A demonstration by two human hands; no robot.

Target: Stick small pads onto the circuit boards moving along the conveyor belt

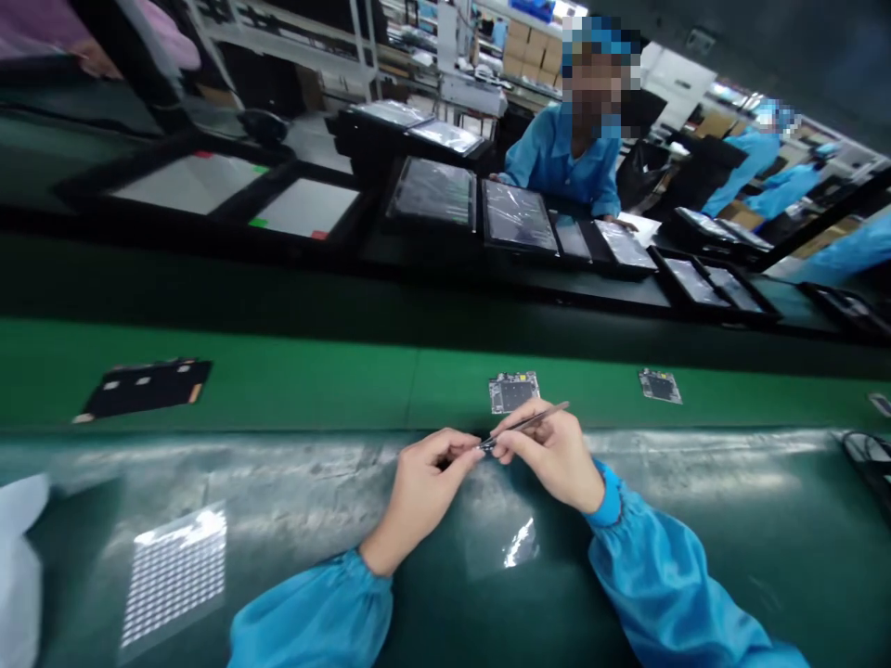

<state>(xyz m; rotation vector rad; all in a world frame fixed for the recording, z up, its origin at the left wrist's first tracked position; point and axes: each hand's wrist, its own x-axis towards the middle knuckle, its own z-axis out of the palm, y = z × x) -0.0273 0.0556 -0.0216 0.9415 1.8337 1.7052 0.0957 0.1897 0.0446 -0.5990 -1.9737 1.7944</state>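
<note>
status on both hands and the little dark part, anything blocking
Right hand gripping slim tweezer-like tool. Left hand pinching small dark part at the tool's tip, details unclear. No obstruction seen there; circuit board lies just beyond right hand.

The small dark piece (488,446) between the fingertips of the left hand (421,482) and right hand (553,459) is mostly covered and too small to identify; where the tweezers (541,416) end cannot be told. The right hand hides a lower corner of the circuit board (511,393) behind it. The frame cuts off a whitish sheet (18,575) at left, a black object (870,468) at right and both blue sleeves (320,612) below.
</note>
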